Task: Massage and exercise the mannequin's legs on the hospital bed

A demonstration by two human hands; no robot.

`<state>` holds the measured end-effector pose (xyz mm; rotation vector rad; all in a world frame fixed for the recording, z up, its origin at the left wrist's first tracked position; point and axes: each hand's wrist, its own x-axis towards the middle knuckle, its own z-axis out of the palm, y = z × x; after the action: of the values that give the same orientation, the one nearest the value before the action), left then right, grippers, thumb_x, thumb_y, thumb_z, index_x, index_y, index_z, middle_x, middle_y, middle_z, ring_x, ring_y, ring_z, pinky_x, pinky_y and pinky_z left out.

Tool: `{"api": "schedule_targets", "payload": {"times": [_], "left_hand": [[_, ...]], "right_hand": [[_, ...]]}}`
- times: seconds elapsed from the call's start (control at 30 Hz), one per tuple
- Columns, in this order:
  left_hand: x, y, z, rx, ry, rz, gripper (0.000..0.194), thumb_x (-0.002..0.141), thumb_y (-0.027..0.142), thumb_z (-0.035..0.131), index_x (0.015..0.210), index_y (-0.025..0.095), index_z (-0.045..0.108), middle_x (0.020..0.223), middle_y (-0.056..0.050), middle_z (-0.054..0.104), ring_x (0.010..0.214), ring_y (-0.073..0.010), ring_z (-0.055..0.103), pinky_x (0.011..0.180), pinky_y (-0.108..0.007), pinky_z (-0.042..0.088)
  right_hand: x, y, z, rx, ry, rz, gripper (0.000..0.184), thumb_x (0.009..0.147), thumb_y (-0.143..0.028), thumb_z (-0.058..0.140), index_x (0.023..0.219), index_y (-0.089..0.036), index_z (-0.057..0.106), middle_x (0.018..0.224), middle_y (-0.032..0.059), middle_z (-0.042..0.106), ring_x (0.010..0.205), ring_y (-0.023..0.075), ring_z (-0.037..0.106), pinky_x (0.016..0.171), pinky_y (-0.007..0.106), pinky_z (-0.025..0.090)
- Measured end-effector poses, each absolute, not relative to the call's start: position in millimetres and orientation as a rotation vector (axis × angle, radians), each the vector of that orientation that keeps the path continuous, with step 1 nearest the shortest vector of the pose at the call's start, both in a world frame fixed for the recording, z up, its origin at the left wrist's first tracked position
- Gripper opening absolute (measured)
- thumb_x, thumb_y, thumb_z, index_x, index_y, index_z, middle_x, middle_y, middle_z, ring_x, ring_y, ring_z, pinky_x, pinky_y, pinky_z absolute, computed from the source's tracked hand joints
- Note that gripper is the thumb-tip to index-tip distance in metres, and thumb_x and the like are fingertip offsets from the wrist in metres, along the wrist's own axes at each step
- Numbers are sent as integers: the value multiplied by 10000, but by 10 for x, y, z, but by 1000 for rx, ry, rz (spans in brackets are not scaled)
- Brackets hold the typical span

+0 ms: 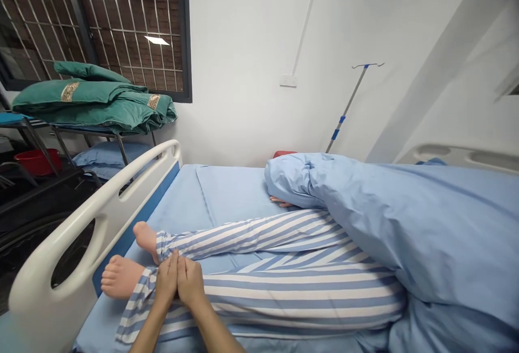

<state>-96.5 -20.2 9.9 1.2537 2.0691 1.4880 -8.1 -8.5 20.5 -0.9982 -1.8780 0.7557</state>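
A figure lies on a hospital bed in blue-and-white striped trousers (284, 282), bare feet (121, 274) toward the white footboard (93, 218). My left hand (167, 282) and my right hand (190, 282) sit side by side on the near leg's trouser cuff, just above the ankle. Their fingers are pressed together and curled onto the striped cloth. A light blue quilt (405, 218) covers the upper body. A small hand (279, 200) peeks out from under the quilt's edge.
The bed has a blue sheet (227, 191). Folded green blankets (97, 101) lie on a rack at the left, with a red basin (36, 161) below. An IV pole (348, 104) stands by the white wall. A barred window (121, 18) is at upper left.
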Motion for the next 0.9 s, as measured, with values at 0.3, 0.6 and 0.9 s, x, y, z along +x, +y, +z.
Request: {"api": "schedule_targets", "payload": {"times": [0.3,0.6,0.9], "left_hand": [[-747,-191,229,934,1885,1659,428,736,562,463,514,203,392,454,38,424,488,-122,425,490,-249,383],[-761,-210,99,1266,2108,1493,431,773,510,363,606,178,580,626,-64,657,626,-199,581,594,-289,450],[-696,-226,-2,1426,2268,1265,407,813,449,327,550,199,513,527,-16,568,541,-143,494,541,-244,351]], "right_hand": [[-85,-51,188,-1021,-1679,876,490,931,-335,238,595,-185,562,577,48,616,527,151,534,512,259,289],[-11,-28,301,-1132,-1833,727,446,919,-268,272,638,-166,603,630,70,659,545,152,562,498,250,282],[357,-138,338,-1175,-2127,419,399,924,-281,285,717,-182,612,640,51,667,555,147,577,520,260,251]]}}
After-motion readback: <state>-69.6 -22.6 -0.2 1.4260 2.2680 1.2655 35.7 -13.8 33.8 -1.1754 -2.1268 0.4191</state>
